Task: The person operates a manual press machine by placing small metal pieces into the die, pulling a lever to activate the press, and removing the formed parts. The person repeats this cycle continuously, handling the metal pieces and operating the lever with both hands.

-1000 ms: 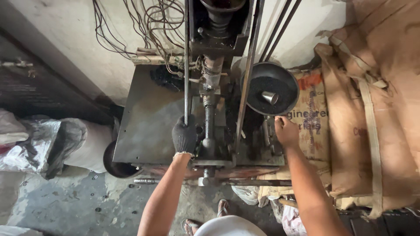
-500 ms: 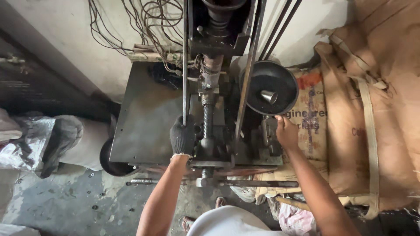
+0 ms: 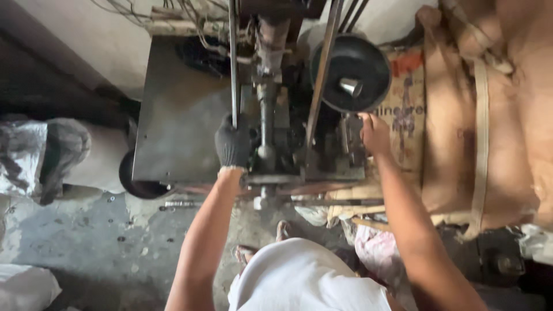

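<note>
A person in a white shirt (image 3: 311, 276) stands at an old metal machine (image 3: 271, 144) in the middle of the frame, and both arms reach up into it.

The left hand (image 3: 233, 144) wears a dark knitted glove. It is closed around a thin vertical rod (image 3: 233, 69) that runs from the top edge of the frame down to the machine base, a little left of centre. The fingers wrap the rod fully, so the grip looks tight.

The right hand (image 3: 375, 133) is bare. It rests at the right side of the machine, just below a black round bowl-shaped part (image 3: 351, 72) with a small shiny metal cone (image 3: 349, 86) inside it. The fingers are bent and touch a small metal block (image 3: 351, 141) there, but I cannot tell if they really hold something or only press on it.

Between the two hands stands a thick grey central shaft (image 3: 266, 115), upright, with a slanted bar (image 3: 320, 86) just beside it on the right.

To the left of the machine lies a flat grey metal plate (image 3: 178, 121). At the upper left, tangled wires (image 3: 173, 11) hang against the wall. The right part of the frame is filled with brown sacks (image 3: 495, 115). At the lower left is a dirty concrete floor (image 3: 86, 242), and a grey bag (image 3: 46, 150) lies at the left edge.
</note>
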